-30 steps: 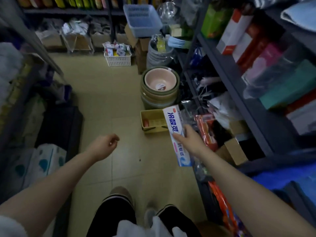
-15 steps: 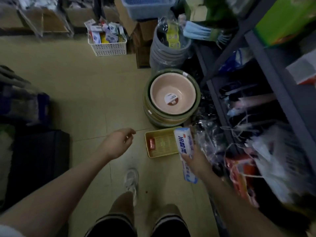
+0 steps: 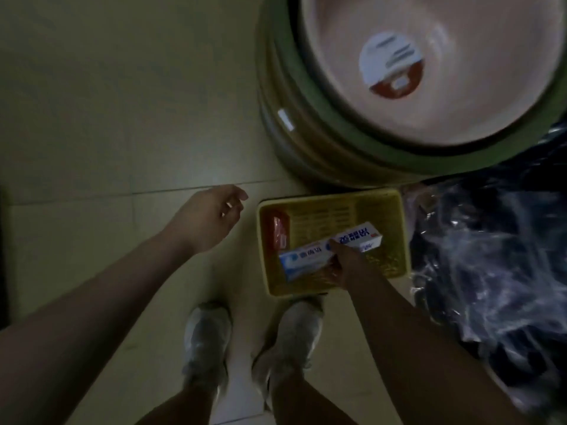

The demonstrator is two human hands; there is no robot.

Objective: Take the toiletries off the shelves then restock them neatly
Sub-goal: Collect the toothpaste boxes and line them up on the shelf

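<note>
While I bent over the floor, step: unloading, I judged.
Right hand (image 3: 343, 263): gripped the toothpaste box (image 3: 329, 251), low over the yellow basket (image 3: 395, 237).
Left hand (image 3: 208, 220): empty, fingers loosely curled.
Next move: probably lay it flat beside the red packet (image 3: 279, 233).
Materials: glossy card box, long and rectangular; slotted plastic basket; smooth round basins (image 3: 429, 72), stacked.

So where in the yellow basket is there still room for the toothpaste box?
The yellow basket is mostly bare: its middle and far right part, toward the stacked basins, hold nothing. Only a red pack lies along its left wall. The right hand holds the toothpaste box over the near half. Right of the basket, plastic-wrapped goods crowd the floor.
</note>
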